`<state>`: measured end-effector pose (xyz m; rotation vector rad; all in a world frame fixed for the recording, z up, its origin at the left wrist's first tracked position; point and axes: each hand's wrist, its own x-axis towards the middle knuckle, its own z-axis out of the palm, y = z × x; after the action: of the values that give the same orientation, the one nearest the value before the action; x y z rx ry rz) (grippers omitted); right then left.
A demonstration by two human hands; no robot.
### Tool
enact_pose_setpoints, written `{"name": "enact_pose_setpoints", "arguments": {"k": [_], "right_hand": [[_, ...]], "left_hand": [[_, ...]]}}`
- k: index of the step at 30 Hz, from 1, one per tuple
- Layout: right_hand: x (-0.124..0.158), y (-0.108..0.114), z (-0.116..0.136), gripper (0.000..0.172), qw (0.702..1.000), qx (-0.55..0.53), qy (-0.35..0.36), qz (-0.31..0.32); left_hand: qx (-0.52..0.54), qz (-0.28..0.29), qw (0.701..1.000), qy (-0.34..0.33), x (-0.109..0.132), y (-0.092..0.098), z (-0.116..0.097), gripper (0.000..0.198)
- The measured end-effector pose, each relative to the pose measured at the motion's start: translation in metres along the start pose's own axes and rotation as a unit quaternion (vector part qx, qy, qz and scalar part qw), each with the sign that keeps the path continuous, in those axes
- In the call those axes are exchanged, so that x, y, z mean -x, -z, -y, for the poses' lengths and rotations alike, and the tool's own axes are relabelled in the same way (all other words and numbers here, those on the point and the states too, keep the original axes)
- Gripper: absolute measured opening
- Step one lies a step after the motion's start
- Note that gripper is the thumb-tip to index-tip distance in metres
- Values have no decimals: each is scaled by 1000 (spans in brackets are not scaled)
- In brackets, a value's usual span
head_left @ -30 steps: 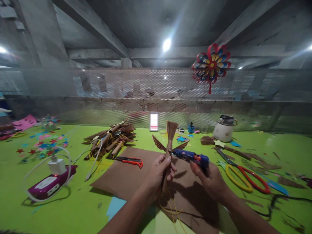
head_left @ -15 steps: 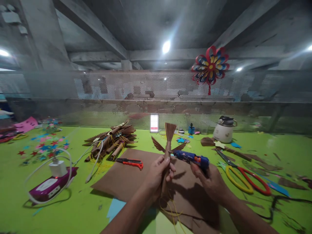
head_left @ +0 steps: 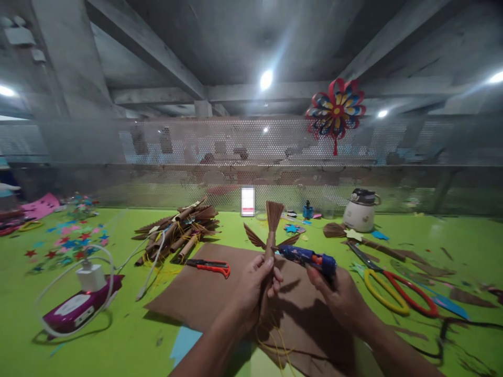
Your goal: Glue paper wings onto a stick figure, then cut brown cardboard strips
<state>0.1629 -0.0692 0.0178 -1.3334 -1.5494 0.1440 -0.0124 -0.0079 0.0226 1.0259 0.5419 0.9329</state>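
Observation:
My left hand [head_left: 259, 285] is closed around a brown paper craft [head_left: 272, 238], a rolled tube with a pleated fan on top and pleated wings at its sides. Yellow string [head_left: 281, 343] dangles from its lower end. In my right hand [head_left: 341, 298] is a dark blue glue gun [head_left: 308, 257], its nozzle at the tube just above my left thumb; whether it touches, I cannot tell. Beneath both hands lie brown paper sheets [head_left: 188, 293]. A red utility knife [head_left: 210, 266] rests on the paper, left of my left hand.
Several similar paper crafts [head_left: 181, 230] are heaped at left. A purple power strip [head_left: 78, 306] holds a white charger [head_left: 90, 276]. At right lie scissors [head_left: 387, 285] with yellow and red handles, near a cream jug [head_left: 359, 212]. A phone [head_left: 248, 201] stands upright at the back.
The view has shifted very slightly. Both hands keep nearly the same pose, with the glue gun's nozzle still at the paper tube.

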Motion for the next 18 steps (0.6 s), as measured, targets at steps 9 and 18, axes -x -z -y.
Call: {"name": "enact_pose_setpoints", "arguments": {"k": [9,18], "right_hand": [[-3,2,4,37,1000,-1,11,-13],[0,2,2,34,1000,5,19,8]], "left_hand": [[14,8,1000,4,-1,-1,2,28],[13,3,1000,5,-1,0,3,27]]}}
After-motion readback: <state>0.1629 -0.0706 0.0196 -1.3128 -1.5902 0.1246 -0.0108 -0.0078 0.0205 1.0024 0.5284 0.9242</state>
